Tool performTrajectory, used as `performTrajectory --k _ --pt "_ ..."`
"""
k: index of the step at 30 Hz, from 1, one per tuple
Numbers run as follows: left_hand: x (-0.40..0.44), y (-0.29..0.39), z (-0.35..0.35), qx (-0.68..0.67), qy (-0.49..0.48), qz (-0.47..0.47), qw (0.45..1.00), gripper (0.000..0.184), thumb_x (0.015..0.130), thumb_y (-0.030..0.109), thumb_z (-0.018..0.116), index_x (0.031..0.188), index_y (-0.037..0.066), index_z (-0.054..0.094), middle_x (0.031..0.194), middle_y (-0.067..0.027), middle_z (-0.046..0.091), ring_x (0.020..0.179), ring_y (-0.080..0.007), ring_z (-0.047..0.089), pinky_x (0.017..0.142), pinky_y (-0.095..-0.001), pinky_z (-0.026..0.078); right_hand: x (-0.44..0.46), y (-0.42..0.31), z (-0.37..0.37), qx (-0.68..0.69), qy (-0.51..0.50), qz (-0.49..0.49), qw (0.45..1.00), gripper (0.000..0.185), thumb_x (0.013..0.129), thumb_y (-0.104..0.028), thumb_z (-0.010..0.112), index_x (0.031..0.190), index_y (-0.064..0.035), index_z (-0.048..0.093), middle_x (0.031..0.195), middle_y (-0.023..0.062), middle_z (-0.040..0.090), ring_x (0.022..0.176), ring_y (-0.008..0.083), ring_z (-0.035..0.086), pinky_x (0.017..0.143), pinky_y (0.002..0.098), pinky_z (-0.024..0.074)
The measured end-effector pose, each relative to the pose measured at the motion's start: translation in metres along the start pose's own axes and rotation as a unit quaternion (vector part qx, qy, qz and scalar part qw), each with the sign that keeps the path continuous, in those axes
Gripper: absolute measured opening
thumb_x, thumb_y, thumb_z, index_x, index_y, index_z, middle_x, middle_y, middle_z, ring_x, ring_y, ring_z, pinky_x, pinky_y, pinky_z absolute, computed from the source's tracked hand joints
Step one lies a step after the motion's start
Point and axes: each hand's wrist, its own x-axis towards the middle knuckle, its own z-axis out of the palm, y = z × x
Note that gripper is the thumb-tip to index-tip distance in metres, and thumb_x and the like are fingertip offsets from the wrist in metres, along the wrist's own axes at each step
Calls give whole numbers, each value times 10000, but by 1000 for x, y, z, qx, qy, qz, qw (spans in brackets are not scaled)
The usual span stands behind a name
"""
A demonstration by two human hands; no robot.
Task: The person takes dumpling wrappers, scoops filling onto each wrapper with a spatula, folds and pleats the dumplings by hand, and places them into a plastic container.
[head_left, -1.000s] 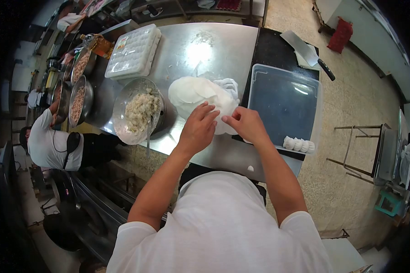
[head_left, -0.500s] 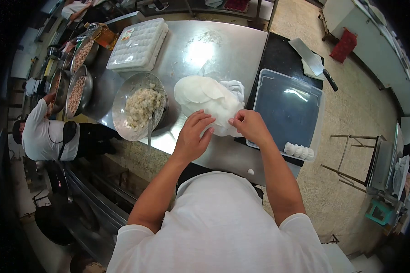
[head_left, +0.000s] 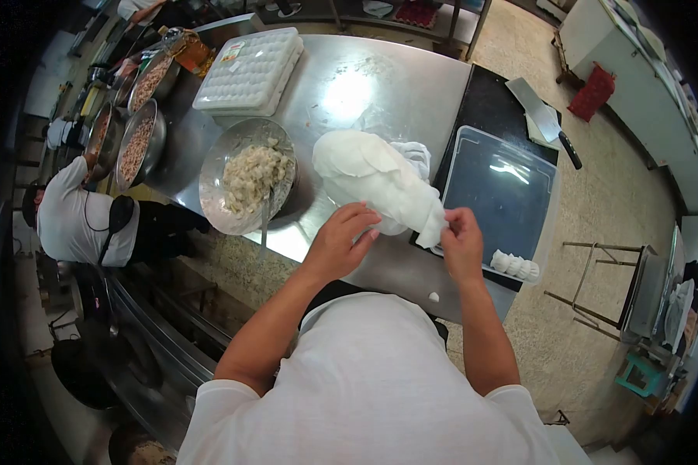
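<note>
A large white sheet-like mass, dough or wrappers, lies on the steel table. My right hand pinches its stretched right corner. My left hand rests at its lower left edge, fingers apart. Left of it stands a metal bowl of pale chopped filling with a spoon handle sticking out. To the right is a clear plastic tray with several white pleated pieces in its near corner.
A cleaver lies beyond the tray. An egg carton pack and an oil bottle stand at the back left, beside bowls of pink filling. A co-worker stands at the left. A white scrap lies at the near edge.
My right hand has moved right and slightly down, drawing a corner of the white mass out with it. My left hand stays near the lower edge. The view has shifted slightly.
</note>
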Motion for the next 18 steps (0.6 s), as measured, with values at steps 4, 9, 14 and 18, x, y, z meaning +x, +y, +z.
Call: performTrajectory --k 4,9,14,18 --pt "-1 1 -3 -76 -30 -42 996 212 930 107 688 1128 31 705 1155 -133 688 1144 -291 649 993 -376 495 -16 4 -18 260 22 89 961 279 849 113 554 1081 -43 554 1042 63 627 877 145 629 768 297 532" --pt "-3 -10 -5 -294 -113 -197 928 272 992 180 656 1218 32 685 1149 -72 692 1097 -190 636 981 -322 475 -29 -20 -17 415 64 51 906 279 845 115 564 1068 -51 553 1009 44 623 909 145 628 783 291 543" --pt "7 0 -13 -553 -158 -253 778 374 1048 255 563 1339 21 581 1204 -49 659 1127 -161 616 987 -321 477 -38 -53 34 197 -35 -46 979 330 857 120 593 1146 -38 577 1076 53 637 921 114 629 798 279 539" --pt "4 -9 -36 -659 -145 -312 669 408 1040 196 520 1402 11 487 1254 -80 633 1147 -167 612 990 -321 482 -49 -108 83 65 -152 -63 984 274 858 70 676 1105 -25 604 1060 58 625 892 117 631 766 273 536"
